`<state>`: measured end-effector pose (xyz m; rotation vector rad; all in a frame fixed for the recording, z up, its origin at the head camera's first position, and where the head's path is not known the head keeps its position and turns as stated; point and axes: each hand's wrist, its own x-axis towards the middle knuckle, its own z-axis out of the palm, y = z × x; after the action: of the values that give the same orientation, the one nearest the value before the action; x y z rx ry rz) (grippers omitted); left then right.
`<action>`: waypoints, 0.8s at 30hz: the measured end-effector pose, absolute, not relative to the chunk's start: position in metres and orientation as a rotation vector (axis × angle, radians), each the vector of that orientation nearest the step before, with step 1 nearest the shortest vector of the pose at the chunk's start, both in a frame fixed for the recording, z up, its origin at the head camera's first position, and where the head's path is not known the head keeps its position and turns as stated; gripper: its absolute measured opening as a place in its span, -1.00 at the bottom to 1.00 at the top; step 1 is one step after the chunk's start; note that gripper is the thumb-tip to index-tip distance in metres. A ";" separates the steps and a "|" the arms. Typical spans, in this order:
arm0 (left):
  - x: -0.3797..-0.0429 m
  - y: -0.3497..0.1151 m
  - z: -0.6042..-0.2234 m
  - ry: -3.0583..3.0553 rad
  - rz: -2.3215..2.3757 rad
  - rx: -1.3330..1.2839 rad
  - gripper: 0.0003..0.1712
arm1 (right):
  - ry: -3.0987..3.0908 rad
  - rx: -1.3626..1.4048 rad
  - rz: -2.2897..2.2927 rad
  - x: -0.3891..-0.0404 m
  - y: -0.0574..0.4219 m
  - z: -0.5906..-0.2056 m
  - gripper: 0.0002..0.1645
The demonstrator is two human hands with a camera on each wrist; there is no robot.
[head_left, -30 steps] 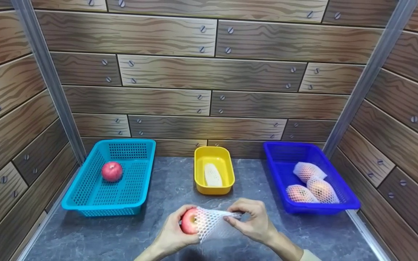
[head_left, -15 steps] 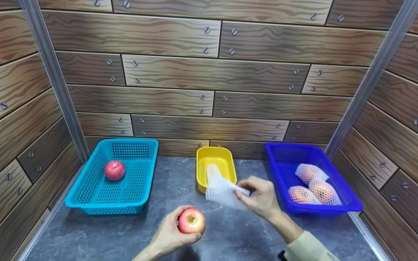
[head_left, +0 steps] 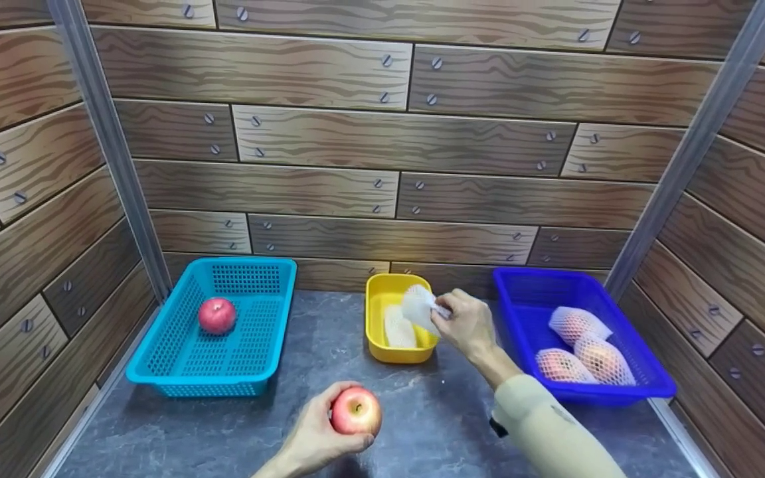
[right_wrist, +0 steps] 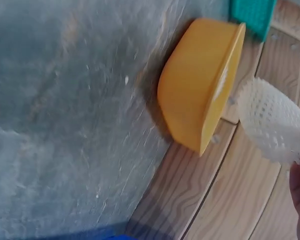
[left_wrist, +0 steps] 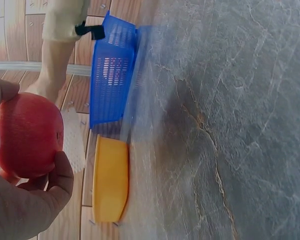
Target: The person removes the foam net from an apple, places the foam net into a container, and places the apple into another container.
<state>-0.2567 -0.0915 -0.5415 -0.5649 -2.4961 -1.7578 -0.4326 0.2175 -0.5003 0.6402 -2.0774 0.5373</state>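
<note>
My left hand (head_left: 319, 428) grips a bare red apple (head_left: 358, 410) above the front of the table; the left wrist view shows thumb and fingers round the apple (left_wrist: 29, 135). Farther forward, my right hand (head_left: 467, 322) pinches one end of a white foam net sleeve (head_left: 419, 307), which hangs over the right side of the yellow bin (head_left: 377, 345). In the right wrist view the free end of the net sleeve (right_wrist: 270, 117) spreads out apart from the yellow bin (right_wrist: 195, 82). Inside that bin lies another white foam net (head_left: 398, 326).
The teal basket (head_left: 210, 388) at the left holds one red apple (head_left: 216, 315). At the right, the blue basket (head_left: 512, 312) contains several net-wrapped apples (head_left: 600, 358). Wood-patterned walls (head_left: 329, 139) enclose the grey tabletop (head_left: 223, 431).
The foam net has come off the apple in my left hand. My right hand has carried it forward to the yellow bin, while the left hand stays near its place with the apple.
</note>
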 end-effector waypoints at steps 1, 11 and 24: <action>-0.257 -0.092 -0.542 -2.495 -1.759 -0.565 -0.17 | -2.082 0.623 0.499 -0.439 0.216 -0.502 -0.82; -0.259 -0.090 -0.546 -2.508 -1.762 -0.566 -0.19 | -2.286 0.448 0.289 -0.474 0.190 -0.532 -0.76; -0.256 -0.099 -0.550 -2.464 -1.801 -0.567 -0.19 | -2.726 0.298 0.313 -0.479 0.145 -0.551 -0.94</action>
<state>-0.2557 -0.0990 -0.5499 -0.5668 -2.4641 -1.8005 -0.4791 0.1445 -0.5505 0.2978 -2.7264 0.3126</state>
